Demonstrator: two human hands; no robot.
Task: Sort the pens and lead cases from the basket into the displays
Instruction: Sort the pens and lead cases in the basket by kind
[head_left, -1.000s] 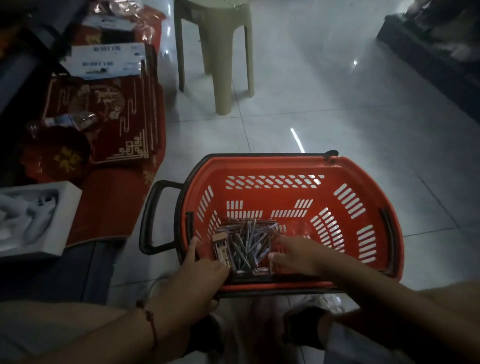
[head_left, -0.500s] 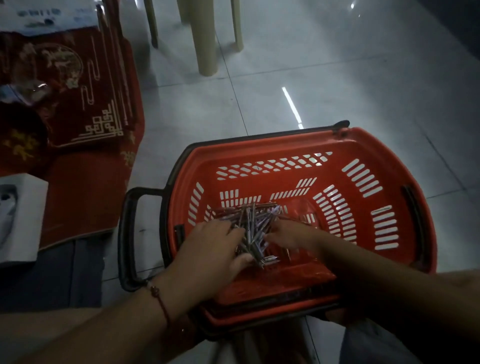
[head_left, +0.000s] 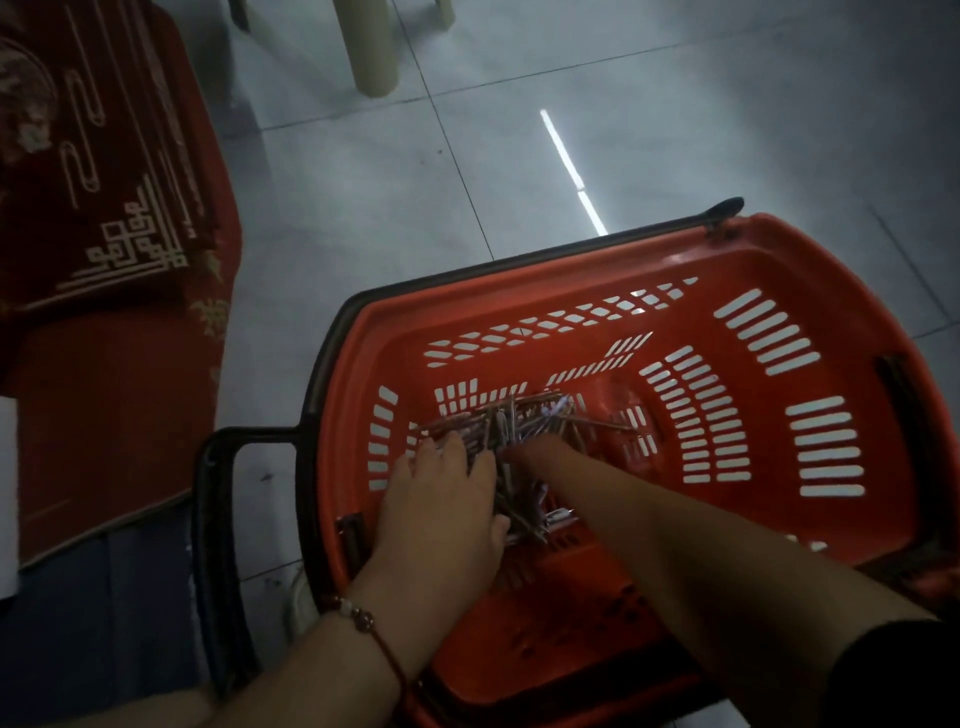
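Both hands are gathering the heap of slim silvery pens (head_left: 524, 441) inside the red slotted plastic basket (head_left: 831, 291), the left hand (head_left: 441, 499) lying spread and relaxed over them, the right hand (head_left: 535, 457) buried among them with its grip impossible to tell; next, I judge, comes closing on a bunch and lifting it clear.

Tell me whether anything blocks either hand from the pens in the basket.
Nothing visible does. The left hand and right hand both already rest on the pile of pens inside the open-topped orange basket.

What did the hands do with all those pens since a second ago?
Both hands went deeper into the pen pile. The left hand slid from the pile's left edge onto it, fingers spread on top. The right hand pushed in from the right, its fingers now buried. Whether either grips any pens can't be told. The pens still lie in the red basket, which stays on the floor.
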